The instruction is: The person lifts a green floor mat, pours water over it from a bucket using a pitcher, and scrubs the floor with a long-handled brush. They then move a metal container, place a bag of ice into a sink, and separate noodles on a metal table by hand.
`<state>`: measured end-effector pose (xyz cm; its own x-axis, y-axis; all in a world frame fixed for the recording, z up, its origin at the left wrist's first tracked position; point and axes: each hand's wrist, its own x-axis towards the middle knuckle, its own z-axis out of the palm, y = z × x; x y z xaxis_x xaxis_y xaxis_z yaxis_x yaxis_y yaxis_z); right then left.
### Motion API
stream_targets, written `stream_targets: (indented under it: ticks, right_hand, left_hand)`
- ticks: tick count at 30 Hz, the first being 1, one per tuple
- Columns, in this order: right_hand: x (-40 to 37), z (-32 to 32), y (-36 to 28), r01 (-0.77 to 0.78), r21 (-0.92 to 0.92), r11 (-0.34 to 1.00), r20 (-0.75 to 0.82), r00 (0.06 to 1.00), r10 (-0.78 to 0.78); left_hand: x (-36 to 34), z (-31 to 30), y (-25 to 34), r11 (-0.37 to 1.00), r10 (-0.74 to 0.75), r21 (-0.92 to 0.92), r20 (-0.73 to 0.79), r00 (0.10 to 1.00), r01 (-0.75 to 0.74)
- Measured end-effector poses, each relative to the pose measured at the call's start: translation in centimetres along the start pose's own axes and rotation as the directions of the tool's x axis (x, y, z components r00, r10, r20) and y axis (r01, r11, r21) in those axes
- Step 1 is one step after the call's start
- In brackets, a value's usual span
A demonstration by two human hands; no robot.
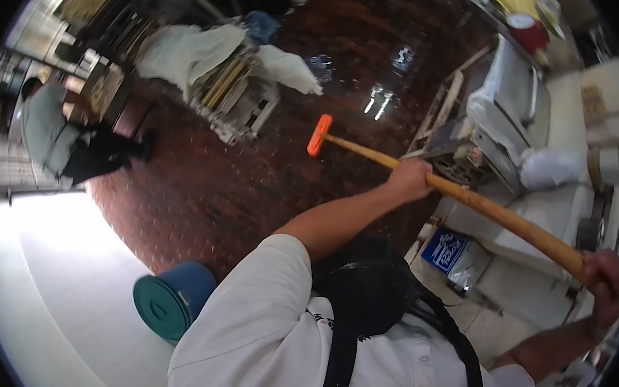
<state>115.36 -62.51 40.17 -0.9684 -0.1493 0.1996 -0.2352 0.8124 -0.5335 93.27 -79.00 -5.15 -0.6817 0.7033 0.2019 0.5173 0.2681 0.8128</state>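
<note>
A long-handled broom (pixel 500 218) with a pale wooden stick slants across the view, its short orange head (pixel 319 135) over the brick floor. What is under the head does not show. My left hand (pixel 410 179) is closed round the stick partway along, with the arm stretched forward. Near the stick's upper end at the right, my right hand (pixel 608 286) is wrapped round it, slightly blurred. Close to my left hand stands a machine with a white, plastic-covered top (pixel 502 98).
A wet, dark red brick floor (pixel 251 191) spreads ahead. A cart (pixel 237 101) draped with white cloths stands there. At left, a person (pixel 65 133) bends forward. A blue bucket with a green lid (pixel 169 303) sits by a white surface. Right of me lies a blue-labelled package (pixel 446 249).
</note>
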Motion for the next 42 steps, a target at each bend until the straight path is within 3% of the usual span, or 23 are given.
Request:
stream_targets:
  ticks: [1, 5, 8, 9, 10, 11, 14, 15, 17, 18, 19, 20, 21, 22, 24, 26, 28, 30, 34, 38, 40, 41, 42]
  right_hand:
    - [-2.1, -1.3, -1.7, -0.190, -0.415, 0.890, 0.155, 0.949, 0.276]
    - [-10.1, 0.6, -6.7, -0.695, -0.264, 0.668, -0.073, 0.705, 0.705]
    - [-13.7, 2.6, -10.1, -0.951, -0.286, 0.115, -0.027, 0.129, 0.991]
    - [-15.5, 4.5, -11.1, -0.945, -0.293, 0.147, -0.099, 0.183, 0.978]
    - [-11.5, 5.6, -11.5, -0.982, -0.138, -0.130, 0.075, -0.141, 0.987]
    - [-14.5, 7.3, -11.8, -0.994, -0.040, 0.106, 0.103, 0.101, 0.990]
    - [-14.9, 15.0, -11.0, -0.999, 0.053, -0.001, 0.262, 0.013, 0.965]
    - [-14.5, 19.6, -10.0, -0.981, 0.171, 0.087, 0.251, 0.129, 0.959]
    - [-11.9, 30.6, -6.6, -0.983, 0.143, 0.119, 0.264, 0.154, 0.952]
    - [-5.8, 33.7, -5.6, -0.977, 0.139, -0.160, 0.448, -0.082, 0.890]
    - [-4.9, 39.6, -4.6, -0.948, 0.318, 0.001, 0.462, 0.156, 0.873]
    - [-3.3, 44.4, -4.0, -0.746, 0.308, 0.591, 0.023, 0.627, 0.779]
    - [-3.1, 45.3, -3.2, -0.824, 0.086, 0.560, 0.192, 0.566, 0.802]
    - [-1.6, 40.8, -3.1, -0.950, 0.149, 0.276, 0.430, 0.313, 0.847]
    - [-7.6, 34.6, -4.3, -0.915, 0.308, 0.259, 0.257, 0.342, 0.904]
    - [-14.2, 25.0, -9.0, -0.927, 0.083, 0.366, 0.082, 0.372, 0.924]
    - [-21.9, 15.5, -16.8, -0.977, -0.075, 0.201, -0.084, 0.208, 0.975]
    - [-25.3, 9.7, -21.2, -0.985, 0.155, 0.080, -0.145, 0.057, 0.988]
    - [-29.1, 3.0, -21.7, -0.978, 0.186, -0.095, -0.043, -0.104, 0.994]
    - [-29.1, 5.8, -11.4, -0.986, 0.152, 0.072, -0.075, 0.061, 0.995]
    - [-22.7, 10.8, -3.5, -0.990, 0.137, 0.019, 0.092, 0.031, 0.995]
    - [-17.8, 13.7, -0.4, -0.884, -0.220, 0.413, 0.064, 0.410, 0.910]
    - [-14.3, 17.3, 3.2, -0.969, 0.176, 0.172, 0.223, 0.209, 0.952]
  left_hand:
    - [-1.3, 2.4, 1.1, 1.000, 0.009, -0.011, 0.066, 0.998, -0.009]
    - [-7.5, 5.5, 8.9, 0.995, 0.045, -0.103, 0.442, 0.896, 0.001]
    - [-11.5, 6.2, 11.1, 0.978, 0.094, -0.192, 0.764, 0.639, 0.085]
    - [-12.7, 6.8, 10.6, 0.986, 0.131, -0.167, 0.787, 0.603, 0.003]
    - [-14.1, 8.0, 9.4, 0.983, 0.179, -0.167, 0.765, 0.619, -0.078]
    - [-15.2, 8.3, 8.1, 0.980, 0.199, -0.159, 0.776, 0.599, -0.120]
    - [-18.0, 8.3, -0.5, 0.977, 0.137, 0.016, 0.720, 0.680, -0.215]
    - [-16.8, 5.0, -3.5, 0.933, 0.184, 0.123, 0.646, 0.741, -0.338]
    - [-11.3, -3.0, -7.5, 0.861, -0.252, 0.463, 0.746, 0.617, -0.208]
    - [-11.2, -2.1, -16.6, 0.735, -0.215, 0.571, 0.708, 0.673, -0.365]
    - [-8.0, -6.5, -16.7, 0.605, -0.412, 0.758, 0.559, 0.719, -0.243]
    - [-7.8, -6.8, -21.0, 0.468, -0.347, 0.848, 0.434, 0.831, -0.248]
    - [-5.8, -9.1, -18.9, 0.499, -0.389, 0.824, 0.489, 0.781, -0.268]
    - [-5.2, -8.3, -20.7, 0.547, -0.245, 0.772, 0.518, 0.820, -0.324]
    - [-3.2, -5.5, -14.4, 0.570, -0.102, 0.436, 0.878, 0.467, -0.696]
    - [-7.3, 0.8, -6.4, 0.853, 0.119, 0.151, 0.875, 0.469, -0.500]
    - [-12.9, 8.6, 3.2, 0.888, 0.174, -0.025, 0.942, 0.286, -0.459]
    - [-15.9, 11.0, 14.0, 0.864, 0.455, -0.348, 0.850, 0.265, -0.364]
    - [-18.7, 18.4, 20.4, 0.898, 0.435, -0.402, 0.874, 0.216, -0.180]
    - [-13.8, 19.4, 12.5, 0.931, 0.311, -0.194, 0.864, 0.396, -0.309]
    - [-10.4, 15.4, 5.4, 0.927, 0.138, 0.145, 0.725, 0.674, -0.346]
    - [-8.0, 12.1, 1.6, 0.928, 0.257, 0.061, 0.609, 0.750, -0.368]
    - [-7.7, 12.5, -6.5, 0.953, 0.040, 0.230, 0.557, 0.829, -0.200]
